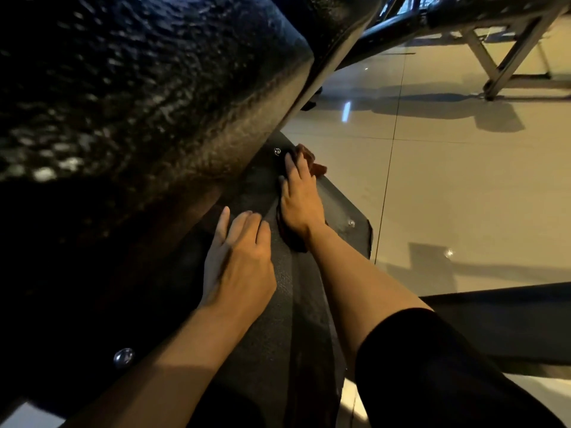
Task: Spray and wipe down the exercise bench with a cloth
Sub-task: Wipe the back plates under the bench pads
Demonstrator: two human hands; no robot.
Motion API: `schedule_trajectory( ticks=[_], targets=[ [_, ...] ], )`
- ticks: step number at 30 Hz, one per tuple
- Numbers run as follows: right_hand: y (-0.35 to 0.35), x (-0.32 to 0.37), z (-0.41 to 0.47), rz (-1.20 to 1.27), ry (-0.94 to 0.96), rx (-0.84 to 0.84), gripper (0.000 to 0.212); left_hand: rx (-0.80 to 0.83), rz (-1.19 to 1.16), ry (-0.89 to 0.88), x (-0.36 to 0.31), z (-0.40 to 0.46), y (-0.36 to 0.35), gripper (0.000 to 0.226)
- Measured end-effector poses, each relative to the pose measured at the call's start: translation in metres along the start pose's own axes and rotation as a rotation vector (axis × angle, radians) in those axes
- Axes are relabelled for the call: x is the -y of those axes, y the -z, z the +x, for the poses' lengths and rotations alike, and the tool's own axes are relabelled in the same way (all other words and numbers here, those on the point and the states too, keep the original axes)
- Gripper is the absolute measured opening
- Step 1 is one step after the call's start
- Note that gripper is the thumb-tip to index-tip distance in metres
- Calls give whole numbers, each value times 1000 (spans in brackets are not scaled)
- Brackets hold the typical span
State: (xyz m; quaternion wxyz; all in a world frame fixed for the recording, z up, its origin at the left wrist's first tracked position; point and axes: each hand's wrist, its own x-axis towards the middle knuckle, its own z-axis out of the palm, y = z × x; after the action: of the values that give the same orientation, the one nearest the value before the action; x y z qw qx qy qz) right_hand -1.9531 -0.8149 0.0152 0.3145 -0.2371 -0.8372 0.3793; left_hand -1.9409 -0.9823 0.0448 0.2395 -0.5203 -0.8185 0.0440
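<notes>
A big black textured bench pad (148,88) fills the upper left, close to the camera. Below it runs a dark flat base plate (296,291) with shiny bolts. My right hand (301,196) lies flat, fingers straight, pressing a reddish-brown cloth (309,157) onto the far end of the plate; cloth shows beyond the fingertips and under the wrist. My left hand (239,257) rests open on the plate beside the pad, fingers straight. No spray bottle is in view.
Glossy beige floor tiles (448,186) stretch to the right. A grey metal frame (509,57) of another machine stands at the top right. A dark bar (509,319) crosses the lower right. A round bolt (123,357) sits at the lower left.
</notes>
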Motion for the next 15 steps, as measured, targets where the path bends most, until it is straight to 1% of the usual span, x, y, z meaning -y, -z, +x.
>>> schedule_trajectory(
  ticks=[2,4,7,9,12,15],
  targets=[
    [5,-17,-9,-21,-74,-16,52,32,-29,22,-9,-1,2,52],
    [10,-42,-30,-55,-227,-51,52,114,-21,30,-18,-6,4,57],
    [25,-80,-75,-91,-468,-85,53,103,14,13,-23,-12,2,57],
    [30,-86,-96,-89,-552,-95,54,74,-1,18,-20,-16,1,57],
    [20,-52,-90,22,-485,-126,50,67,25,12,-8,-23,8,58],
    [-2,12,-64,54,-291,-131,50,54,56,22,12,-33,14,57]
  ],
)
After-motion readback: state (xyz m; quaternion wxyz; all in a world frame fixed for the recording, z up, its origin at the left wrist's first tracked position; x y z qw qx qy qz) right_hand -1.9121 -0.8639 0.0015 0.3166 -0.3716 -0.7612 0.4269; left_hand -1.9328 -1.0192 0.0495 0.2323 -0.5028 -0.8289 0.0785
